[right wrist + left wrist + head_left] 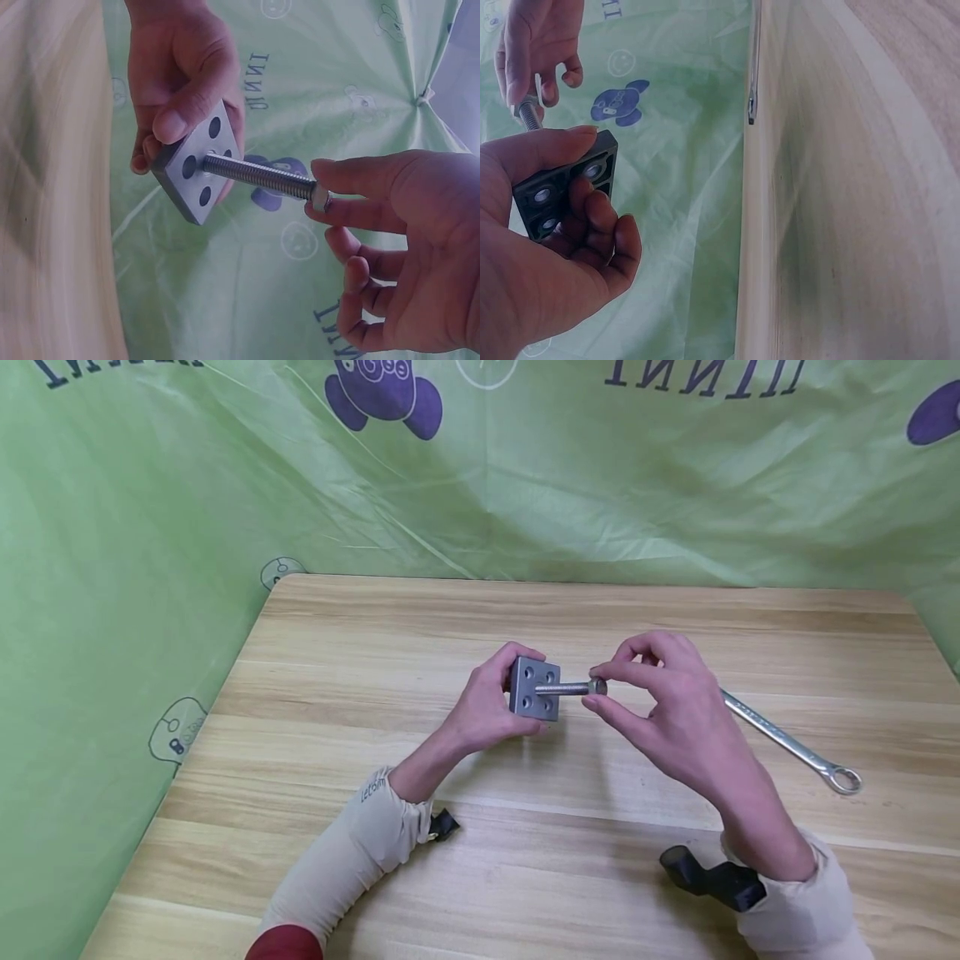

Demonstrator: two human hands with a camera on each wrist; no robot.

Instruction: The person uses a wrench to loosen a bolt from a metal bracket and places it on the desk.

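My left hand (pixel 491 702) grips a square grey metal block (pixel 535 688) by its edges, thumb on one side and fingers on the other. Round holes sit near the block's corners, as the right wrist view shows. A long threaded bolt (pixel 262 177) stands out from the middle of the block's face, its tip at the centre hole. The thumb and index finger of my right hand (pixel 675 718) pinch the hex head (pixel 321 198) at the bolt's outer end. Its other fingers are loosely curled. In the left wrist view the block's back (pixel 604 159) shows recessed holes, partly hidden by fingers.
A combination wrench (pixel 787 742) lies on the wooden table (pixel 360 652) to the right, its far end hidden behind the right hand. Green printed sheeting (pixel 525 510) hangs behind the table and along its left side. Black wrist mounts (pixel 708 878) stick out from the sleeves.
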